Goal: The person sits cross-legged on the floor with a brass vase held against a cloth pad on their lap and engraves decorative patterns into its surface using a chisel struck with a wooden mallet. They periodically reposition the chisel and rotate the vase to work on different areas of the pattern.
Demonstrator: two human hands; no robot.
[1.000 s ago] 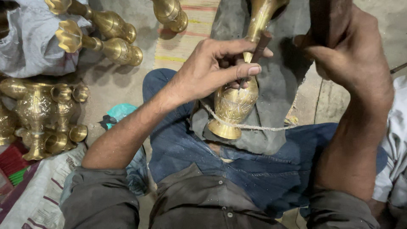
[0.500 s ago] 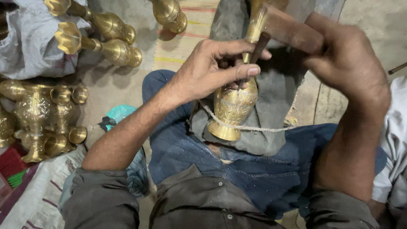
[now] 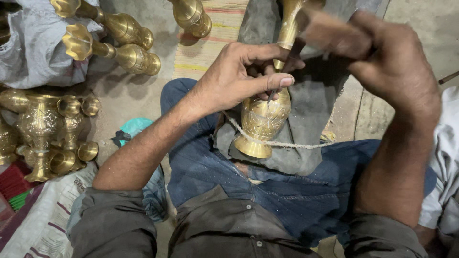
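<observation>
Both hands grip tools: left hand (image 3: 234, 81) chisel (image 3: 287, 64) on brass vase (image 3: 262, 122); right hand (image 3: 394, 67) hammer (image 3: 325, 33).

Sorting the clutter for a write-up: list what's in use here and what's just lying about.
In use: brass vase on grey cloth, cord across its foot, chisel in left hand, blurred hammer in right hand.

Lying about: other vases, finished brassware, teal rag, sacks.

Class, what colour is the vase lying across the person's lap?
Shiny gold with engraved patterns, the vase shows best in the head view.
</observation>
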